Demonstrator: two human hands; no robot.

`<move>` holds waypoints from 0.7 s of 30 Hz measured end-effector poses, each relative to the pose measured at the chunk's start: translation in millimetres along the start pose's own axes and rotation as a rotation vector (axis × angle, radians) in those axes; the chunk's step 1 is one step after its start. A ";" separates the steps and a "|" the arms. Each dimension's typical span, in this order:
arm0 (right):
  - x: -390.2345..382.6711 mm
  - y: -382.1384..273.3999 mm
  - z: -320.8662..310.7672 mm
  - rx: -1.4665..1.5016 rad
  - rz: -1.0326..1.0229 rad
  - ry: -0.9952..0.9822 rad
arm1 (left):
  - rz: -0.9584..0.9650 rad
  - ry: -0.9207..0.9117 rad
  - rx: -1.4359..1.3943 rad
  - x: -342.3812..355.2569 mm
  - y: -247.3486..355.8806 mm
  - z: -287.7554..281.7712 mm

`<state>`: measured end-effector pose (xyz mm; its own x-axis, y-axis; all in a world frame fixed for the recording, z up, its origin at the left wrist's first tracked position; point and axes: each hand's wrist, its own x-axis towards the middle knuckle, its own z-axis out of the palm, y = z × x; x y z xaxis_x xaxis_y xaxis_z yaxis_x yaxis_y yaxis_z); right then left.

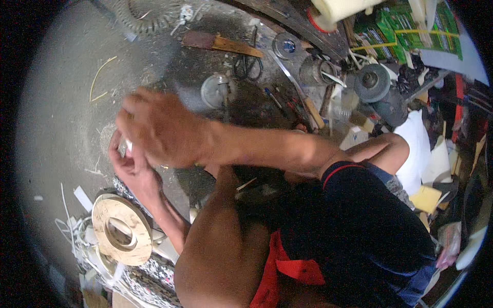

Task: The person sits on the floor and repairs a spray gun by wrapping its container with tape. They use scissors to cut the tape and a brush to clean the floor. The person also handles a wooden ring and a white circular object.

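Observation:
My right hand (167, 126) is closed and held above and against my left hand (138, 169), over the floor at the left. Its fingers curl down out of sight and are slightly smeared, so what they grip is hidden. The fingers of my left hand bend around a small white piece (128, 147), mostly covered by both hands; its kind does not show. My bare right forearm crosses from the right, while the left one rises beside my bent knee (221, 226).
Below my left hand lies a pale wooden ring (141, 244) near tangled white strips. Beyond my hands are a wooden-handled tool (241, 47), scissors (248, 68), a round tin (217, 91) and a knife (313, 112). A grey grinding wheel (372, 83) stands right, amid clutter.

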<state>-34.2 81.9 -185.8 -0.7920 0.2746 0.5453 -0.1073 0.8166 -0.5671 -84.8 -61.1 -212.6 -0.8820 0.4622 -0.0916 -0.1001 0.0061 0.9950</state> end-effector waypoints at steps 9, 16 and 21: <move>-19.0 -31.4 -13.5 0.136 0.124 -0.064 | -0.054 -0.088 -0.176 -9.9 -23.0 -44.1; -144.6 85.5 -130.1 -0.092 0.570 -0.063 | -0.156 0.029 -0.190 1.6 -24.0 -55.8; -285.2 153.0 -182.1 -0.591 1.215 -0.667 | -0.194 0.083 -0.175 4.1 -23.9 -50.6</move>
<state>284.7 221.0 -315.6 -0.3558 0.7730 -0.5252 0.9182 0.3939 -0.0422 -109.3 -104.3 -238.8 -0.8726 0.3930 -0.2899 -0.3424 -0.0691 0.9370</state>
